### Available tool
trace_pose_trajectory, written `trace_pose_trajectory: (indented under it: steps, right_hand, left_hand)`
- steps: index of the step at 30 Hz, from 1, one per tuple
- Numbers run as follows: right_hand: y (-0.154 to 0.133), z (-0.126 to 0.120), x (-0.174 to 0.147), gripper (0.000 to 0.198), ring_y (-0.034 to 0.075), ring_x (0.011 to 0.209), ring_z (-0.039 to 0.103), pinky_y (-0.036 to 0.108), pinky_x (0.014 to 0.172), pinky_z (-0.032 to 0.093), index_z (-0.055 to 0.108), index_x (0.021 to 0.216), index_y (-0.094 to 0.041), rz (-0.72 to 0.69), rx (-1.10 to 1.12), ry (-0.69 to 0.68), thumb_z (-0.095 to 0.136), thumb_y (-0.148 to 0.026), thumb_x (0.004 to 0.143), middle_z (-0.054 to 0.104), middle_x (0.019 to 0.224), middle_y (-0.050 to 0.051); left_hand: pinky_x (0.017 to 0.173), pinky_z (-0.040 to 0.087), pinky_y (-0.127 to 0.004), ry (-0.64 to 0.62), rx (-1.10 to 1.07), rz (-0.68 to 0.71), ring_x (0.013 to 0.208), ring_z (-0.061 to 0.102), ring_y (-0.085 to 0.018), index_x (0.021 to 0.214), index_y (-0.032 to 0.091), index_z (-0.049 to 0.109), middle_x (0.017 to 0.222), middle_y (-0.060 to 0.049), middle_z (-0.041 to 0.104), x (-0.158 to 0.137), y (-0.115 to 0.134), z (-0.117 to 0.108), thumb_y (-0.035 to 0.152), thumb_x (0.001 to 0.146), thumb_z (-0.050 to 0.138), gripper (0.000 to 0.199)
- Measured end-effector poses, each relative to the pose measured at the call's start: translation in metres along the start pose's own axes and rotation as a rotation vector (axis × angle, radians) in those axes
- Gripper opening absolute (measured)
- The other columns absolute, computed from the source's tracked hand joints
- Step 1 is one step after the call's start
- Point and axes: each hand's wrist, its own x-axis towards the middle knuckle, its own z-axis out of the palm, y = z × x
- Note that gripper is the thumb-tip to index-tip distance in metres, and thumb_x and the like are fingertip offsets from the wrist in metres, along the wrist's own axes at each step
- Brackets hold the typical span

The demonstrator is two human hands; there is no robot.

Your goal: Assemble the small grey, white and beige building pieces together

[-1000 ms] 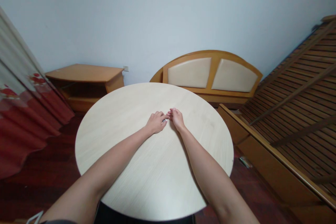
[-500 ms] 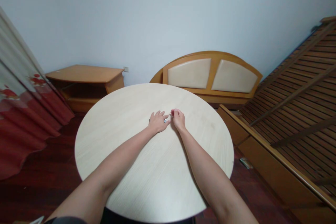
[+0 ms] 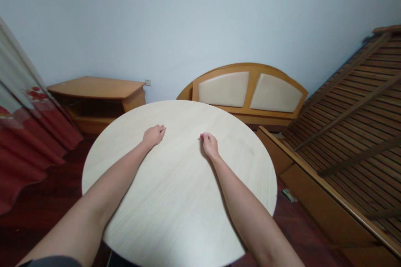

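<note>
Over the far-left part of the round pale wood-grain table (image 3: 175,200), my left hand (image 3: 154,135) is closed, with its fingers curled together. Whatever it holds, if anything, is hidden. My right hand (image 3: 209,144) rests to the right of the table's middle, thumb and fingers pinched together. A tiny thin thing (image 3: 199,138) shows at its fingertips, too small to name. A wide gap of tabletop lies between the two hands.
A wooden cabinet (image 3: 97,87) stands behind at left, beside a red and white curtain (image 3: 40,125). A headboard with cream panels (image 3: 224,89) leans against the wall. Wooden slats (image 3: 354,121) and a long bed board (image 3: 316,192) are at right. A small packet (image 3: 288,195) lies on the floor.
My left hand has moved left, away from the right hand, and its spread fingers have closed. The small shiny thing by its thumb no longer shows. My right hand stays nearly in place, still pinched.
</note>
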Motion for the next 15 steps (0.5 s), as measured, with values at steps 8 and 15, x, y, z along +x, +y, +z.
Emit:
trace_pose_trajectory:
  steps: [8,15]
  right_hand:
    - [-0.011,0.001,-0.010,0.032,0.020,0.082,0.063,0.031,0.081,0.047,0.069,0.084,-0.020,-0.158,-0.153,-0.174,0.048,-0.043,0.091,0.071,0.085,0.005]
    - [-0.018,0.002,-0.012,0.021,0.021,0.084,0.061,0.035,0.084,0.047,0.070,0.082,-0.022,-0.195,-0.190,-0.242,0.056,-0.036,0.088,0.071,0.087,0.006]
  left_hand:
    - [0.088,0.050,-0.036,-0.019,0.102,-0.136,0.115,0.064,-0.030,0.124,0.024,0.070,0.130,-0.008,0.070,0.010,-0.053,-0.027,0.044,0.098,0.036,0.047]
    - [0.103,0.041,-0.040,0.031,0.185,-0.052,0.114,0.063,-0.028,0.109,0.018,0.073,0.118,-0.012,0.074,0.000,-0.023,-0.044,0.038,0.098,0.039,0.041]
